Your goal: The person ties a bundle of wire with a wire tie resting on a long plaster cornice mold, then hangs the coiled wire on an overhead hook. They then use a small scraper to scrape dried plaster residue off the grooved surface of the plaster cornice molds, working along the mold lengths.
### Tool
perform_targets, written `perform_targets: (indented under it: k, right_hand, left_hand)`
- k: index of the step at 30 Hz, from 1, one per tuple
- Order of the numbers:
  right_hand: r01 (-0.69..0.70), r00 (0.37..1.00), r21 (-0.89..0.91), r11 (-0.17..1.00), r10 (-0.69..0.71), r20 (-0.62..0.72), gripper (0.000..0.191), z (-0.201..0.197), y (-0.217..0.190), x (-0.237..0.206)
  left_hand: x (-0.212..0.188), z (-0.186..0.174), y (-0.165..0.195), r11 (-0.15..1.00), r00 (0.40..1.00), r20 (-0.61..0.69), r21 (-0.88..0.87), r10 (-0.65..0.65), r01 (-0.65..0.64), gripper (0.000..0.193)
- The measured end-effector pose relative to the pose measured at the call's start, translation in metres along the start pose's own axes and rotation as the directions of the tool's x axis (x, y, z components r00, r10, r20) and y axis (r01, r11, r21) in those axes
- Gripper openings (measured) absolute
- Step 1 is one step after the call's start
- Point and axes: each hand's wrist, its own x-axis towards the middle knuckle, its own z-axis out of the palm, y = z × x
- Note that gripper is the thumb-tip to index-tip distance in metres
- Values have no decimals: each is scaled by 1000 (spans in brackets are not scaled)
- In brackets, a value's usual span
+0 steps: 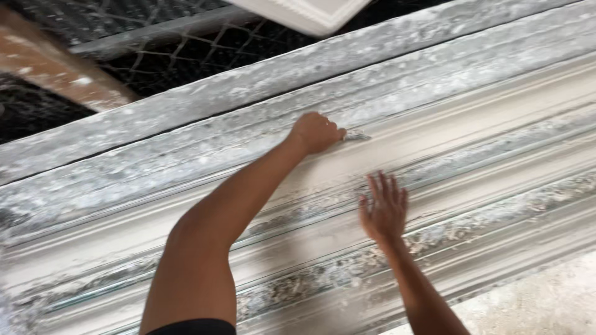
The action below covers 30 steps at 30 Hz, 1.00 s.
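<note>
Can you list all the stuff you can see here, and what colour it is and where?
Long moulded plaster strip: one, white, runs across the middle.
Rough boards: two, grey-white, along the strip's far side.
Small tool: one, grey, at the left hand's fingertips; kind unclear.
Wire mesh: one, dark, top left.
White panel: one, top edge.
Brown beam: one, upper left.
Left hand: closed on the tool.
Right hand: open, fingers spread over the strip.

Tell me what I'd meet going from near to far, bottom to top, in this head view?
Right hand spread on the long white moulding, left hand closed on a small scraper, plaster-crusted plank, wire mesh, white panel.
</note>
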Motion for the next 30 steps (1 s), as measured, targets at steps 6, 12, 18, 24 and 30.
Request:
perform_targets:
  k: [6,12,18,24,30]
  right_hand:
    - [59,998,-12,998,-59,25,58,-18,10,5]
    - [25,999,-85,996,-23,27,58,-61,190,73]
    - [12,999,-25,1000,-12,34,67,-55,246,95]
    - [31,983,-63,998,-19,185,57,-67,277,104]
    - [116,992,-51,992,-113,54,58,-121,435,136]
  left_hand:
    - [-67,-48,-12,998,973,221,41,-62,54,47]
    - [-53,-39,-5,993,941,322,91,-106,81,53]
    - [178,-11,69,999,999,24,22,37,-37,38]
    - [190,-45,83,999,998,63,-46,-2,5,36]
    - [160,-51,72,998,975,218,55,-50,39,57]
